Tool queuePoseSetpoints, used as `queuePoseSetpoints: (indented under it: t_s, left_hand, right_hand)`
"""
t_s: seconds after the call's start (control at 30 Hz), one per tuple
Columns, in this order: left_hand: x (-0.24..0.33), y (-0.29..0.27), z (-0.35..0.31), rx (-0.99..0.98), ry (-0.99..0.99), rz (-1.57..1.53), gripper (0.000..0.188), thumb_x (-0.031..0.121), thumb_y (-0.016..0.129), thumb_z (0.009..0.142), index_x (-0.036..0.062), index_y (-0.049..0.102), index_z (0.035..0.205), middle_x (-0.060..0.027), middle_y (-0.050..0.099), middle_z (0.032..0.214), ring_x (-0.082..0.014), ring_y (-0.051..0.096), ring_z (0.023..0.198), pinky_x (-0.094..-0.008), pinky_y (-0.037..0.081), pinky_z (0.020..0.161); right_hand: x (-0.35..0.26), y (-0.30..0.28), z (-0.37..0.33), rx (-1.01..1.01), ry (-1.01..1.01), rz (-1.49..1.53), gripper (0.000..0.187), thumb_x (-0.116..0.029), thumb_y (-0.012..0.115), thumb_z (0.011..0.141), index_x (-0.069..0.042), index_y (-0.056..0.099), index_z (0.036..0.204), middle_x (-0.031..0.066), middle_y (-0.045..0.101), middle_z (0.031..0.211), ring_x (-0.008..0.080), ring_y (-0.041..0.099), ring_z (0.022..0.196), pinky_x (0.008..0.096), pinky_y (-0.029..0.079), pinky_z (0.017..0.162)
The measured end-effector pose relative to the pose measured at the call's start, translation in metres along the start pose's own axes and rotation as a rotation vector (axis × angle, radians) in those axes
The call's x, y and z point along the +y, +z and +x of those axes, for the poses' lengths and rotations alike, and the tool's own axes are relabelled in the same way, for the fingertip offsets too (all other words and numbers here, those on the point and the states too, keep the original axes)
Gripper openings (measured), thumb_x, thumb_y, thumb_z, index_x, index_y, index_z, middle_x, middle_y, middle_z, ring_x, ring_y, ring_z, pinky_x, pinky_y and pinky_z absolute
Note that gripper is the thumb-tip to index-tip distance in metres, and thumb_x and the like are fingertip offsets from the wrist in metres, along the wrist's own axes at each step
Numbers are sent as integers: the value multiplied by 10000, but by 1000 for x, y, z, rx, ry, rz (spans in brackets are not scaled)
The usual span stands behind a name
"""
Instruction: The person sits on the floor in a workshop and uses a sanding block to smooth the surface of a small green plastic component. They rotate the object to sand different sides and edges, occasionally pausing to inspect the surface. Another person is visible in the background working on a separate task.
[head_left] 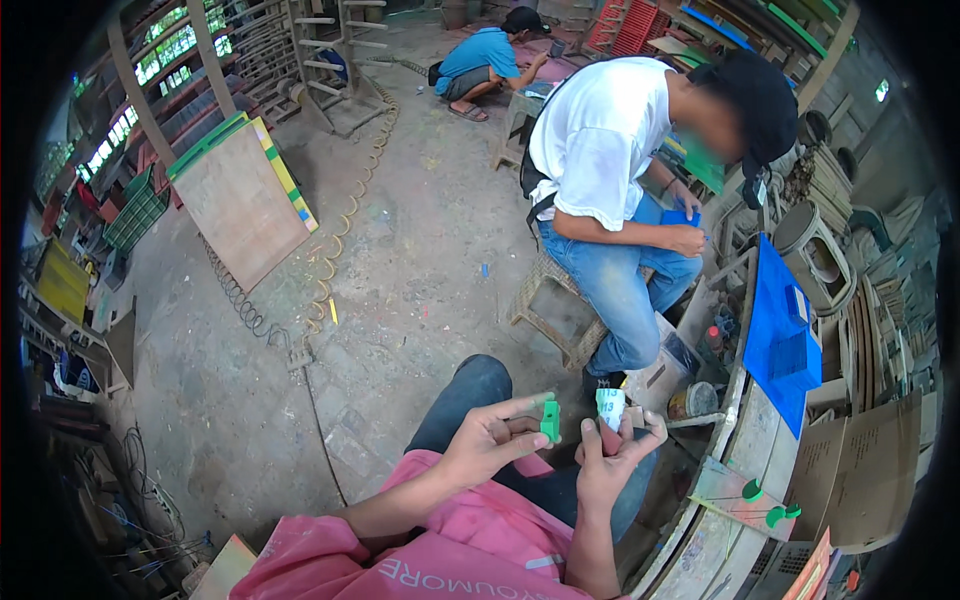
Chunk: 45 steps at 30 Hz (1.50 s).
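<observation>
Low in the frame, just right of centre, your left hand [490, 440] pinches a small green plastic piece [550, 420] between thumb and forefinger, the other fingers [520, 408] loosely curled behind it. Just beside it, your right hand [612, 462] grips a small bottle with a white label and green cap [610, 408], thumb on one side, fingers wrapped round the other, its dark reddish lower part mostly hidden in your palm. The two things sit near each other above your lap, not touching as far as you can tell. The green piece looks light, stiff and smooth, so it will likely slip or twist if you hold it only by a corner; take it across its flat faces, near the middle. The bottle appears light too and rigid enough to squeeze firmly; hold it by the body below the label, keeping it upright, since whether the cap is tight cannot be seen. At lower right, the desk [745, 445] carries two more green round pieces [775, 515] and a blue board [775, 320] leaning above. A person in a white shirt [600, 130] sits at centre right, another in a blue shirt [480, 55] crouches at the top of the frame.
</observation>
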<state>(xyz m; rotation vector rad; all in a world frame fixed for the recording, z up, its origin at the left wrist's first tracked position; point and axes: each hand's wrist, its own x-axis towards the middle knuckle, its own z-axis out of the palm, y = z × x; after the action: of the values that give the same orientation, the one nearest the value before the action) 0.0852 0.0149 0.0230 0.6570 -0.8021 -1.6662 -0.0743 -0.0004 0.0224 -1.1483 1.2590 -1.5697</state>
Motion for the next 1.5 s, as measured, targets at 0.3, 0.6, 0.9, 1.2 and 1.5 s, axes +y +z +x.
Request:
queuePoseSetpoints:
  t_s: [0.3,0.6,0.9,1.2,1.5]
  left_hand:
    - [0,-20,-17,55,52,8,454,-11,503,888,-30,378,1324,-158,481,1294,-237,541,1101,-378,444,942]
    - [6,-18,-22,-87,81,-306,382,2,506,893,-53,448,1266,-123,554,1197,-194,561,1054,-322,444,941]
    - [-27,-25,-11,147,11,130,324,2,605,839,-51,558,1156,-91,631,1060,-109,592,936,-246,474,845]
    - [-52,-31,-8,241,24,333,195,44,629,836,-42,650,1010,-46,673,876,-50,573,758,-199,473,666]
    - [-52,-27,-7,233,-43,153,205,90,594,875,-43,643,1023,-55,669,880,-67,586,785,-203,469,692]
  right_hand:
    - [25,15,-12,-31,118,98,514,54,570,822,-136,264,1189,127,475,971,68,460,649,184,354,491]
    - [83,4,-7,-61,39,-93,476,44,591,807,-63,328,1189,123,500,1010,101,504,759,205,414,659]
    - [46,6,-13,-301,173,413,718,159,587,667,-46,320,1302,109,513,1128,55,465,640,176,390,512]
    - [50,3,-14,-319,128,218,717,160,663,641,-14,364,1269,103,528,1121,64,523,745,156,379,535]
    - [66,-2,-9,-162,-54,28,597,136,673,665,29,414,1192,116,537,1126,109,545,913,199,450,668]
